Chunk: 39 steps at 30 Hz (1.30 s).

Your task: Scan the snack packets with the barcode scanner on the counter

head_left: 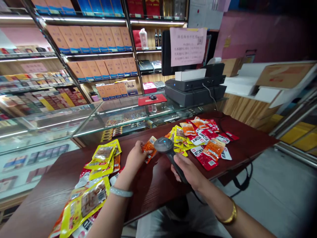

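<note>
My left hand (138, 153) pinches an orange snack packet (150, 148) just above the dark red table. Wrapped around the handle of a black barcode scanner (164, 145) is my right hand (185, 168). The scanner's head is beside the packet and hides part of its right edge. On the right lies a heap of yellow, orange, and red-and-white snack packets (213, 148). Left of my left arm is another spread of packets, with large yellow packets (92, 198) on top of red-and-white and orange ones.
The wooden table (148, 185) adjoins a glass display counter (119, 115). On the counter are a red mouse pad (152, 99) and a black cash register (195, 89) with a sign on its screen. Boxed goods fill the shelves behind. The scanner's cable hangs toward my lap.
</note>
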Available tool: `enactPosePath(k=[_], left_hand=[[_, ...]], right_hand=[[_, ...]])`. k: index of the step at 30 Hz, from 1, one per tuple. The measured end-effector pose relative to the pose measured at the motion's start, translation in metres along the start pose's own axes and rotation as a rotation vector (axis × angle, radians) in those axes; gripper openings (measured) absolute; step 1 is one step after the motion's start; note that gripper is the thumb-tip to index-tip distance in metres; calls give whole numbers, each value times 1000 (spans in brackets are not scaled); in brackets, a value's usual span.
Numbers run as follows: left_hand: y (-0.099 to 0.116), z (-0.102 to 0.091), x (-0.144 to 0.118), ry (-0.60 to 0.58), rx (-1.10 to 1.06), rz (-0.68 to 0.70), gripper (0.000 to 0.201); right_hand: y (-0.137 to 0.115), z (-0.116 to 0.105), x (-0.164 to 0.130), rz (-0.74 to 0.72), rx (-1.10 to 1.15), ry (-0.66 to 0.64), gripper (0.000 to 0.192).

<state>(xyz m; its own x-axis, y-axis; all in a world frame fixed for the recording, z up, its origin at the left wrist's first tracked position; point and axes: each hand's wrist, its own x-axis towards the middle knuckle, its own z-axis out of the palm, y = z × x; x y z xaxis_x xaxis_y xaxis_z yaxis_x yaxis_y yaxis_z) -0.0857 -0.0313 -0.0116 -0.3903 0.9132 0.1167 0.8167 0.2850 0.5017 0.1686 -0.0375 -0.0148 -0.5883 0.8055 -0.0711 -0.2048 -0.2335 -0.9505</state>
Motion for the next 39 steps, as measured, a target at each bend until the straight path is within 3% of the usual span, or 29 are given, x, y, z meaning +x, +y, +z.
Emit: enactPosePath(k=[7, 11, 14, 17, 21, 24, 27, 32, 36, 39], left_hand=[[8, 8, -1, 0, -153, -9, 36], [20, 29, 5, -44, -420, -58, 37], [47, 49, 13, -169, -701, -135, 40], [87, 63, 22, -239, -919, -164, 44], [137, 69, 30, -345, -1140, -106, 51], [149, 69, 31, -438, -1174, -36, 74], [133, 64, 23, -345, -963, 35, 80], [62, 21, -21, -114, -330, 203, 63], [7, -18, -78, -25, 187, 45, 68], [-19, -25, -112, -24, 445, -59, 67]], right_hand=[[-3, -11, -1, 10, 7, 29, 57], [-1, -20, -2, 5, 23, 61, 59], [-1, -29, -1, -25, 43, 119, 60], [-7, -40, -1, -50, 67, 202, 59], [-22, -52, -2, -113, 88, 285, 59], [-28, -59, -3, -142, 90, 299, 59], [-27, -61, -7, -109, 72, 286, 59], [-12, -47, -14, -27, 58, 204, 53], [6, -22, -12, 50, 34, 42, 52], [17, -1, -10, 94, 3, -52, 52]])
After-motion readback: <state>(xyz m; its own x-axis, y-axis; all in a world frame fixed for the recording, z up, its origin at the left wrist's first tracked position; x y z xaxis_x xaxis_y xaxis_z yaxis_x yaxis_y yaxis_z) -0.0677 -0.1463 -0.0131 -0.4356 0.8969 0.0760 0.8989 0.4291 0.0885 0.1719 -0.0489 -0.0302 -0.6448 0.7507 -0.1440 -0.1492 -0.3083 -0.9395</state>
